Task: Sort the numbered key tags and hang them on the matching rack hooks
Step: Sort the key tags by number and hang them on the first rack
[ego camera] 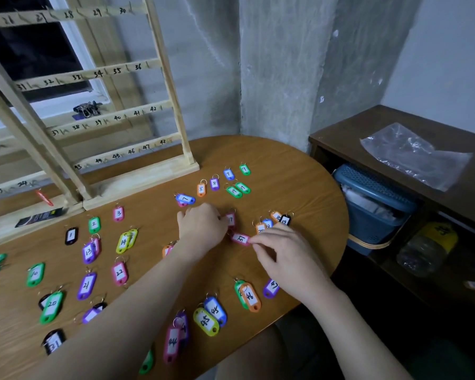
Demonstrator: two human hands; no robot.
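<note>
Left hand (pixel 202 229) curled beside a pink tag (pixel 231 219), right hand (pixel 281 256) pinching another pink tag (pixel 240 238) (number unclear), both on the wooden table (pixel 299 171) right of the rack (pixel 137 111).

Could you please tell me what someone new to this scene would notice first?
Dozens of coloured numbered key tags lie scattered over the oval wooden table. At its middle, the left hand and right hand work on two pink tags. Behind to the left stands a wooden rack with handwritten numbers on its rails.
</note>
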